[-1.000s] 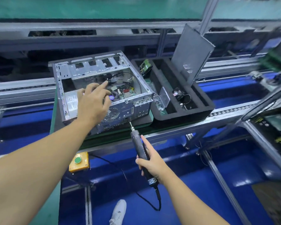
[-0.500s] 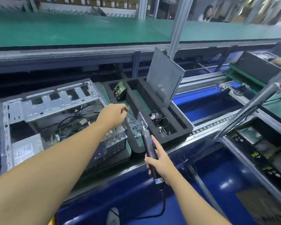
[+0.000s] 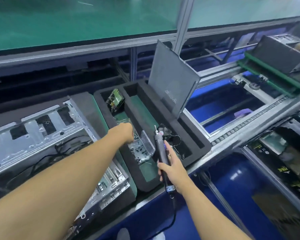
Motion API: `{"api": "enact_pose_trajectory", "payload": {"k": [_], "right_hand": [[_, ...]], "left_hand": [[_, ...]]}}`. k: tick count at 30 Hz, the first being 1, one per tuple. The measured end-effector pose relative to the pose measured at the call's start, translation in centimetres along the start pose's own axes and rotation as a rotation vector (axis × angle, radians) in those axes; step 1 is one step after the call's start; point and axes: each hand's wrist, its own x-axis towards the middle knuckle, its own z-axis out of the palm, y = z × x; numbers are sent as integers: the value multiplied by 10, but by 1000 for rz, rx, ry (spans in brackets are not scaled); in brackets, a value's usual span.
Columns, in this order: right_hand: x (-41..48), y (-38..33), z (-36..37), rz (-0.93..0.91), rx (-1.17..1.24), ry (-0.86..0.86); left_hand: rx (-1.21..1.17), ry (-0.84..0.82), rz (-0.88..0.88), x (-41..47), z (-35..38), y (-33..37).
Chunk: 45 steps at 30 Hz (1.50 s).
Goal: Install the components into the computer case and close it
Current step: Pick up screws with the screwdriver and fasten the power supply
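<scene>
The open metal computer case [image 3: 42, 132] lies at the left with cables and a board inside. Beside it stands a black foam tray [image 3: 196, 135]; the grey side panel [image 3: 171, 80] leans upright in its far slot. My left hand [image 3: 126, 131] reaches over the tray and dips its fingers into a clear plastic box of screws [image 3: 143, 148]; the fingers are hidden behind the back of the hand. My right hand [image 3: 173, 168] grips a black electric screwdriver [image 3: 160, 149], bit pointing up, just right of the box. A green circuit board part [image 3: 116, 99] sits in the tray's far left pocket.
A small black part with wires [image 3: 173, 141] lies in the tray's right pocket. Another case on a green pallet [image 3: 280, 56] stands on the conveyor at the far right. Dark cartons [image 3: 284, 153] sit below at the right. A green shelf [image 3: 76, 19] runs overhead.
My left hand left the computer case and moved right to the screw box in the foam tray. The right hand carried the screwdriver up and over beside the box. My view swung right.
</scene>
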Motion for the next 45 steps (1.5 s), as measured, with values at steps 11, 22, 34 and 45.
{"api": "enact_pose_trajectory", "payload": {"k": [11,22,34,45], "right_hand": [[69,-5,-33,22,35,-114],[87,1,-43,67,80,-164],[94,20,-44,57,67,-207],[92,25,-45,76,96,-214]], "left_hand": [[-9,-141,-126,83,45,15],[61,-57,-214,100,93,25],[198,5,-277,103,108,32],[21,17,-314,110,93,26]]}}
